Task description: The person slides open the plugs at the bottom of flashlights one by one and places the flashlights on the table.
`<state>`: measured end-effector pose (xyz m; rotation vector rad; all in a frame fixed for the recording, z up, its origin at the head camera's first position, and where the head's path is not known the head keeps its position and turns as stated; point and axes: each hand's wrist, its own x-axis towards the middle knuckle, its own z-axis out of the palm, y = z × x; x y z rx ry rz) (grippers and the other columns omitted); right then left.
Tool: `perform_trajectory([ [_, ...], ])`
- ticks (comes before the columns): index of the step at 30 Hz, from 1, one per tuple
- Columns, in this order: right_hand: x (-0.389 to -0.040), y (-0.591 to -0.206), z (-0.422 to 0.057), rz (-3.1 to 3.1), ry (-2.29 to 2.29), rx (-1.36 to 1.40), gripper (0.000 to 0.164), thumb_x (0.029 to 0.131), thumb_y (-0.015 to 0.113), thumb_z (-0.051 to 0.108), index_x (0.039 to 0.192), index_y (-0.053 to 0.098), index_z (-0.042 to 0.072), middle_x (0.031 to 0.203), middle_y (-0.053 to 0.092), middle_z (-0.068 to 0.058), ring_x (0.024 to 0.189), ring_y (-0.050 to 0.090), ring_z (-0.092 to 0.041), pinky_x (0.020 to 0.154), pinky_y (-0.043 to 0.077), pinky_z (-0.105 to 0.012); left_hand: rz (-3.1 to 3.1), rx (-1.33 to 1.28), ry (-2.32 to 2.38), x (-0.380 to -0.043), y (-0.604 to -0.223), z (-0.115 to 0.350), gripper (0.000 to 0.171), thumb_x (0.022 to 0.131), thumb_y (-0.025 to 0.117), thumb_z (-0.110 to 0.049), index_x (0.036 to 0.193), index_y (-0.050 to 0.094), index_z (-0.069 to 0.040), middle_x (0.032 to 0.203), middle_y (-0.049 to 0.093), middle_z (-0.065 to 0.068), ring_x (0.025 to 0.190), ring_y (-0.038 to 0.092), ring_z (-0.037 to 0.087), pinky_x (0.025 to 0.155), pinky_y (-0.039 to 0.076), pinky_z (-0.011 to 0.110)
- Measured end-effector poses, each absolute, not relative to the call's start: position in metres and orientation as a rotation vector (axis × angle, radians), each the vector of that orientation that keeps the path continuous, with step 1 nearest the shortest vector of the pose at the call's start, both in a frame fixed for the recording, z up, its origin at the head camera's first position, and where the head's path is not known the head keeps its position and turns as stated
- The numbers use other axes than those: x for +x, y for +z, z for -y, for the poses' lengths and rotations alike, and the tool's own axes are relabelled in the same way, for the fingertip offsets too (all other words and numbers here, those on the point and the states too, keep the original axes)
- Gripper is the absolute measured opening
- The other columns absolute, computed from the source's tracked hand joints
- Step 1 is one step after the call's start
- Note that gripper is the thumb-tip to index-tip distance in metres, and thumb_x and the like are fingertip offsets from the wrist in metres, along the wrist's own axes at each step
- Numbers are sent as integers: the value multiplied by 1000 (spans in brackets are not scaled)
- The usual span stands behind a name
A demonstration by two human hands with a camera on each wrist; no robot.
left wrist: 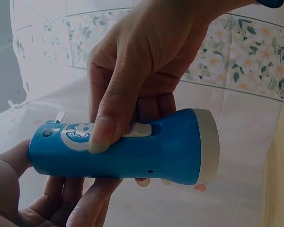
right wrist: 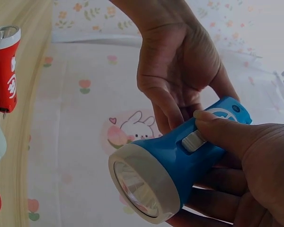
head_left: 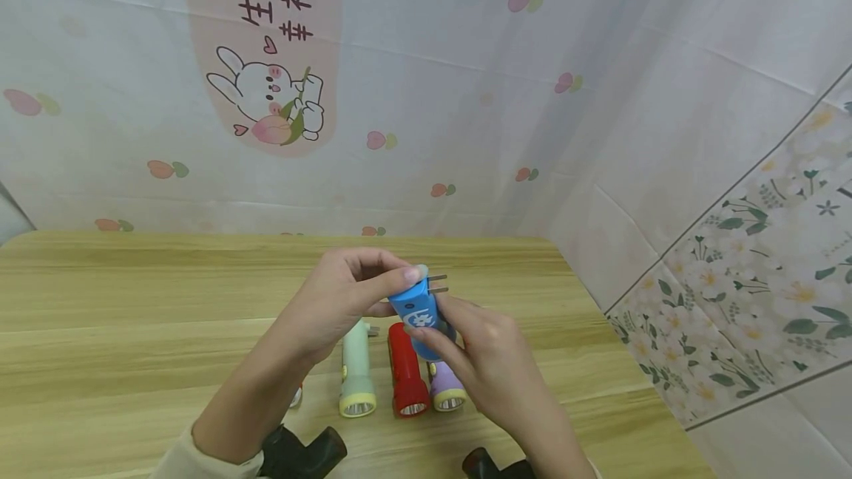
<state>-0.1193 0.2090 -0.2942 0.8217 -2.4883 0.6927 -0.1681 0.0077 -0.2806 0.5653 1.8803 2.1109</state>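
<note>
Both hands hold a blue flashlight with a cream head ring above the table, its two metal plug prongs sticking out near the tail. At the tail end, my left hand pinches it with the thumb on the end and fingers beneath. My right hand grips the body, thumb on the white print beside the light sliding switch. Below lie a mint green flashlight, a red flashlight and a purple flashlight, partly covered by the hands.
The wooden table spreads around the hands. A red flashlight with a white ring lies on it, mostly hidden by the left forearm in the head view. Behind hangs a printed cloth. Dark wrist gear shows near the front.
</note>
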Motion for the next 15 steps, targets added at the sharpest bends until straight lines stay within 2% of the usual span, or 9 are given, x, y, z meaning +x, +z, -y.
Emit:
perform_trajectory([
  [5, -118, -295, -208, 2515, 713, 802, 24, 93, 73, 22, 113, 69, 9, 93, 77, 3, 73, 66, -2, 66, 56, -13, -1893, 544, 2101, -167, -281, -9, 29, 95, 70, -24, 105, 72, 3, 103, 72, 7, 100, 68, 22, 93, 61, 43],
  [10, -121, -295, -208, 2510, 749, 759, 26, 93, 74, 22, 115, 70, 8, 95, 78, 1, 74, 68, -3, 67, 58, -16, -1979, 582, 2048, -168, -282, -9, 31, 100, 64, -30, 109, 69, -2, 108, 69, 11, 102, 68, 23, 93, 60, 42],
  [12, -122, -295, -208, 2497, 761, 744, 26, 92, 74, 22, 114, 70, 9, 94, 77, 2, 72, 66, -2, 65, 57, -16, -1995, 608, 2021, -169, -282, -8, 30, 101, 63, -31, 114, 69, -5, 112, 69, 11, 106, 68, 23, 95, 60, 41],
  [15, -123, -295, -207, 2480, 786, 727, 26, 92, 75, 21, 115, 70, 11, 93, 77, 4, 66, 60, -1, 59, 53, -15, -2041, 647, 1959, -168, -281, -5, 30, 97, 68, -31, 121, 67, -12, 117, 70, 6, 112, 68, 22, 98, 58, 41],
])
